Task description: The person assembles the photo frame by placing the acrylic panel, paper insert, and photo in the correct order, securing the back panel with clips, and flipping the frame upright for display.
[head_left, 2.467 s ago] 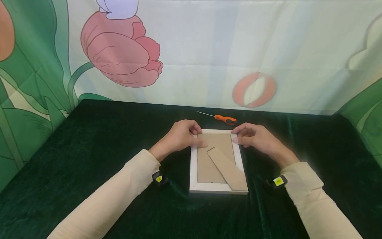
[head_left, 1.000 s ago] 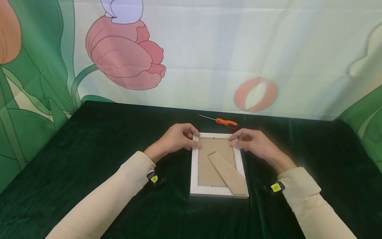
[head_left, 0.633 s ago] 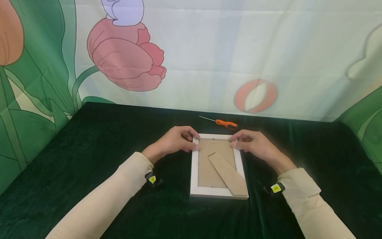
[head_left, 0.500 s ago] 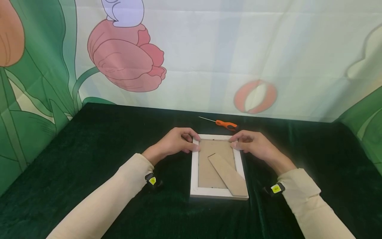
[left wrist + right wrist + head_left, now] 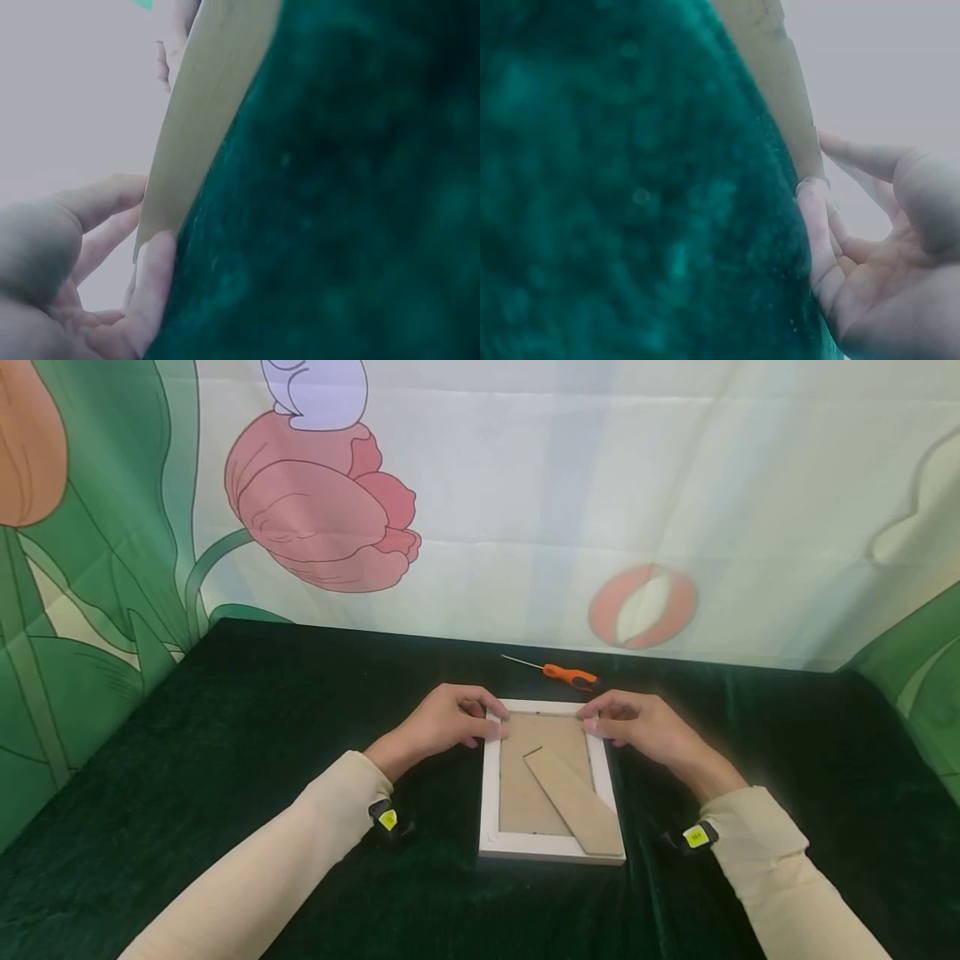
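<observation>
A white picture frame (image 5: 491, 797) lies face down on the dark green cloth, its brown backing board (image 5: 522, 793) showing. Across the board slants a brown easel leg (image 5: 576, 806) that reaches over the lower right corner. My left hand (image 5: 444, 720) grips the frame's far left corner, thumb on the border. At the far right corner my right hand (image 5: 651, 725) holds the other side in the same way. Both wrist views show the frame's pale side edge (image 5: 196, 112), with the thumb above and a curled finger against the edge. The frame's front is hidden underneath.
Beyond the frame lies a screwdriver (image 5: 567, 677) with an orange and black handle, its shaft pointing left. Behind the table hangs a printed curtain (image 5: 487, 510) with a pink flower. The green cloth (image 5: 262, 718) covers the whole tabletop.
My left thumb has drawn back from the backing board toward the frame's left border. The right hand stays at its corner, and the head view has tilted slightly upward.
</observation>
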`<action>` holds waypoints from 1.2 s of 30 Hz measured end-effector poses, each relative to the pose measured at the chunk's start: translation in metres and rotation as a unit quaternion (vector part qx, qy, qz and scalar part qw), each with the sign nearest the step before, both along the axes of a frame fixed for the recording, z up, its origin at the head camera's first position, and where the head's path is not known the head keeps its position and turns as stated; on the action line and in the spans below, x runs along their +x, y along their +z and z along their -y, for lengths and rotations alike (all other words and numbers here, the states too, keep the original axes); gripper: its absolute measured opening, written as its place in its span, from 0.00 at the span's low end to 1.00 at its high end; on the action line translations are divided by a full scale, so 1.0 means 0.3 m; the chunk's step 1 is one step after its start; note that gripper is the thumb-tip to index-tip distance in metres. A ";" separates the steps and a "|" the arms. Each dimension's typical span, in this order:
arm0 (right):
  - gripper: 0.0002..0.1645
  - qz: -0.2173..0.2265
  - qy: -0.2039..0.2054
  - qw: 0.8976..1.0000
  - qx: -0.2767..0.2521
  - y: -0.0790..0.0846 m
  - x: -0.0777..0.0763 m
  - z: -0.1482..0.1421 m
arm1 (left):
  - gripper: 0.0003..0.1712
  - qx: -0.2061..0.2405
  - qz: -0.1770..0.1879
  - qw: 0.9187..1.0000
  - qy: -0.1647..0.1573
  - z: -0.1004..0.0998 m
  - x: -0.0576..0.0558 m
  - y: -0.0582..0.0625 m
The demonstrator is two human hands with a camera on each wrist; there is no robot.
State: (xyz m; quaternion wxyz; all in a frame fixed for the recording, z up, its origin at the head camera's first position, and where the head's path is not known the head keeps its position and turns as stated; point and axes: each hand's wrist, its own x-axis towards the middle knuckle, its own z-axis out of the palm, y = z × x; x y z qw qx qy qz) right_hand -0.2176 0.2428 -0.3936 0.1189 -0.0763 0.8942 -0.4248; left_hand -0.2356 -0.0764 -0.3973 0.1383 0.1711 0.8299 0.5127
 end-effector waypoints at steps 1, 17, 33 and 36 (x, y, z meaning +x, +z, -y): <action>0.26 0.001 -0.001 1.000 -0.001 -0.001 -0.002 -0.002 | 0.14 -0.003 -0.002 1.000 0.003 -0.002 0.002 -0.001; 0.23 -0.028 -0.036 0.998 -0.031 0.051 -0.035 -0.018 | 0.13 -0.019 -0.004 1.000 0.016 -0.016 0.015 -0.009; 0.22 -0.097 -0.017 0.994 0.053 0.160 -0.160 0.036 | 0.14 -0.006 -0.006 1.000 0.023 -0.015 0.003 -0.015; 0.22 -0.109 -0.015 0.992 0.067 0.159 -0.184 0.045 | 0.14 -0.005 -0.003 1.000 0.021 -0.018 0.002 -0.017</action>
